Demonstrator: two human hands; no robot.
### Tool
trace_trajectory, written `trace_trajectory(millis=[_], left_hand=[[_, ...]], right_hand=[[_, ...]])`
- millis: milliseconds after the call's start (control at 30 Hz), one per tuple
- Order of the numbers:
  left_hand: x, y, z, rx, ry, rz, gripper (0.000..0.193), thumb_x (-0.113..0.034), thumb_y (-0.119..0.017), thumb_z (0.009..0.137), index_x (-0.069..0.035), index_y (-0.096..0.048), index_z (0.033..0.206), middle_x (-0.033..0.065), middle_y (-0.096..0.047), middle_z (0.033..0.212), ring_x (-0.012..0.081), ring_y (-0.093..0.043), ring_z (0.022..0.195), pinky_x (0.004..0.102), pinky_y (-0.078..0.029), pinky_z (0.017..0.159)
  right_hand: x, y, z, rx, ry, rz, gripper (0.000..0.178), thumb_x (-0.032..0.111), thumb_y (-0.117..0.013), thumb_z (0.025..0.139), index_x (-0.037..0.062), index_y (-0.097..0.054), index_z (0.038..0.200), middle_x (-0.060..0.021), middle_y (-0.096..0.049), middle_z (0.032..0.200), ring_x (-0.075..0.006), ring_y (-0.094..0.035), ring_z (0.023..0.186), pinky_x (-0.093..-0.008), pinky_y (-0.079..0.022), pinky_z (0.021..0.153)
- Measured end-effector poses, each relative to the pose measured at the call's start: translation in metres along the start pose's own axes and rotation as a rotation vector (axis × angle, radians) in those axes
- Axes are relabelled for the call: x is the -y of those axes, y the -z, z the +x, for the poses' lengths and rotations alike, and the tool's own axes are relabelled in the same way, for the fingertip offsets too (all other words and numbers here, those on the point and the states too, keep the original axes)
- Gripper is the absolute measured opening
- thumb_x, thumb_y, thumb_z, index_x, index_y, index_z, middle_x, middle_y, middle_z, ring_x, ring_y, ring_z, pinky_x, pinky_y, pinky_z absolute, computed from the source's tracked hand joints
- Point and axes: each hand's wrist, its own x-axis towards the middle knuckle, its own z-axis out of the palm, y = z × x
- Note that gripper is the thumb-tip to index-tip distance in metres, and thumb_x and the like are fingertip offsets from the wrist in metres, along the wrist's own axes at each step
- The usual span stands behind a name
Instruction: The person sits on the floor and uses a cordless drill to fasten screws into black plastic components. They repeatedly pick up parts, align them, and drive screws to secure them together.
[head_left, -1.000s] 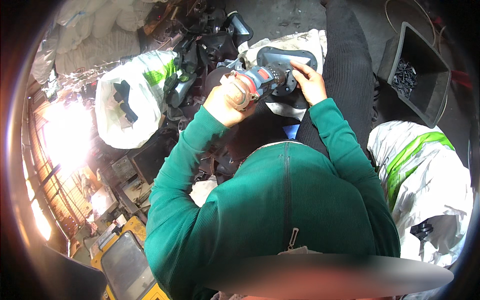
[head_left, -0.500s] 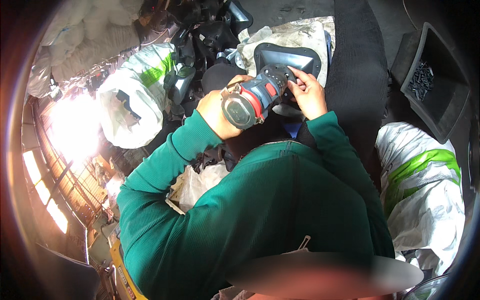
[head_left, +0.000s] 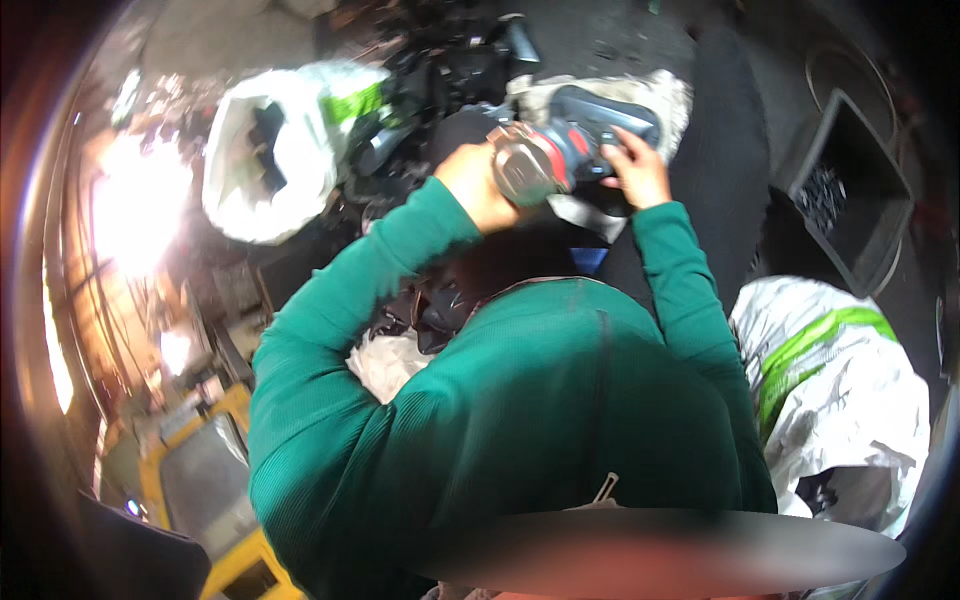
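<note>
**Driver in left fist, nose down at the dark part; right fingers beside it**

Your left hand (head_left: 480, 188) was wrapped around the power driver (head_left: 552, 160), fingers closed on its body behind the nose. That grip likely let one arm aim and push, leaving the other free. Your right hand (head_left: 640, 172) sat at the far side of the nose, thumb and fingers bent in close over the work. Blur there: couldn't tell if the fingertips were pinching something small or just steadying.

The dark part (head_left: 605, 105) lay on the whitish cloth (head_left: 674, 98), just beside your trouser leg (head_left: 728, 140), partly under tool and hands. Cloth probably there to pad it and stop it sliding; the leg close by probably fenced it in.

Materials: part had a rounded rim and a smooth, greyish face that caught light. Driver was blue-grey with red accents, round at the back. Cloth looked soft, rumpled, stained. Your green sleeves (head_left: 680, 255) were ribbed knit.

Off your right, the black bin (head_left: 872, 262) had straight, sloped walls and a heap of small dark pieces (head_left: 822, 196), presumably kept near for that hand. Nearer you, a crinkled white sack (head_left: 860, 400) with a green band.
</note>
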Motion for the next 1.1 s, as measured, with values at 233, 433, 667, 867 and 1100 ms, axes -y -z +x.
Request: trace_trajectory(millis=[233, 433, 667, 867, 1100], left_hand=[[-0.016, -0.077, -0.138, 0.210, 0.351, -0.109, 0.073, -0.031, -0.073, 0.069, -0.017, -0.041, 0.133, 0.0128, -0.062, 0.112, 0.0345, -0.063, 0.092, 0.0458, -0.049, 0.084], [0.017, -0.084, -0.204, -0.192, 0.151, -0.766, 0.087, -0.015, -0.067, 0.077, -0.015, -0.017, 0.148, 0.0135, -0.053, 0.127, 0.0245, -0.051, 0.111, 0.0409, -0.039, 0.096], [0.044, -0.078, -0.230, -0.863, 0.642, -1.527, 0.057, -0.020, -0.071, 0.082, 0.001, -0.045, 0.128, -0.0008, -0.056, 0.064, 0.0053, -0.050, 0.053, 0.0212, -0.040, 0.049], [0.094, -0.090, -0.321, -1.052, 0.816, -1.740, 0.032, -0.016, -0.056, 0.087, -0.007, -0.058, 0.118, -0.0073, -0.059, 0.079, 0.0018, -0.037, 0.048, 0.0262, -0.045, 0.047], [0.176, -0.186, -0.399, -1.684, 0.942, -2.126, 0.017, -0.013, -0.069, 0.082, -0.013, -0.055, 0.072, -0.0085, -0.035, 0.048, 0.0061, -0.033, 0.042, 0.0229, -0.035, 0.046]], right_hand=[[0.042, -0.003, -0.031, 0.029, 0.118, 0.072, 0.048, 0.011, -0.063, 0.087, 0.0054, -0.047, 0.132, -0.0100, -0.054, 0.123, -0.0202, -0.059, 0.101, -0.0335, -0.057, 0.067], [0.094, -0.045, -0.089, 0.334, 0.316, 0.003, 0.044, 0.004, -0.056, 0.090, 0.0045, -0.046, 0.133, -0.0072, -0.058, 0.118, -0.0120, -0.063, 0.088, -0.0244, -0.056, 0.064], [0.108, -0.160, -0.123, 0.745, 0.210, -0.147, 0.047, 0.007, -0.056, 0.090, 0.0010, -0.042, 0.135, -0.0097, -0.054, 0.126, -0.0128, -0.061, 0.097, -0.0207, -0.053, 0.067], [0.099, -0.250, -0.152, 1.003, 0.320, -0.386, 0.054, 0.010, -0.053, 0.092, 0.0059, -0.033, 0.142, -0.0106, -0.038, 0.142, -0.0195, -0.048, 0.119, -0.0306, -0.049, 0.087], [0.148, -0.158, -0.147, 0.563, 0.740, -0.721, 0.042, 0.005, -0.051, 0.091, 0.0021, -0.047, 0.132, -0.0108, -0.048, 0.132, -0.0197, -0.051, 0.115, -0.0323, -0.048, 0.089]])
